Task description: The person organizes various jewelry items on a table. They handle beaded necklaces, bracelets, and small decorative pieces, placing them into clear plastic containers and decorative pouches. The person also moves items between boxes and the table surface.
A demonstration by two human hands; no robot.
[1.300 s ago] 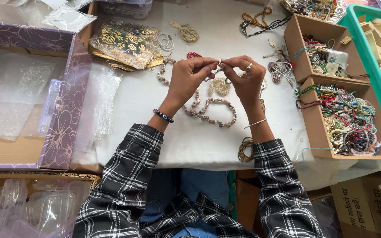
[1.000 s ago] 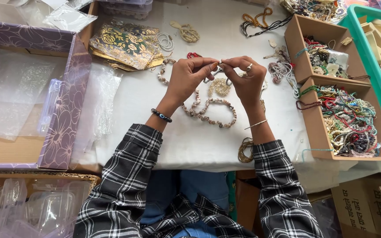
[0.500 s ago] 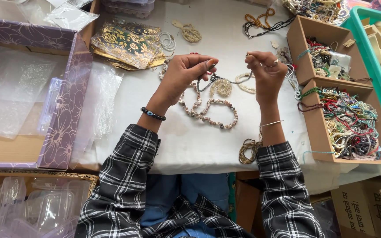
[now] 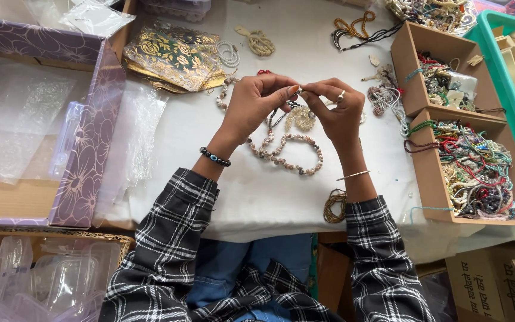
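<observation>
A small pale bead (image 4: pixel 300 90) is pinched between the fingertips of the left hand (image 4: pixel 257 101) and right hand (image 4: pixel 336 110), both grips clenched on it, above a shell bracelet (image 4: pixel 287 154) lying on the white worktop (image 4: pixel 198 173).

A small pale bead (image 4: pixel 300 90) sits pinched between the fingertips of both hands, just above the middle of the frame; it is too small to make out more. A thin strand runs down from the pinch, though its course is hard to follow. Below the hands, a shell bracelet (image 4: pixel 287 154) of mottled cream and brown shells lies flat in a loose loop on the white cloth.
</observation>
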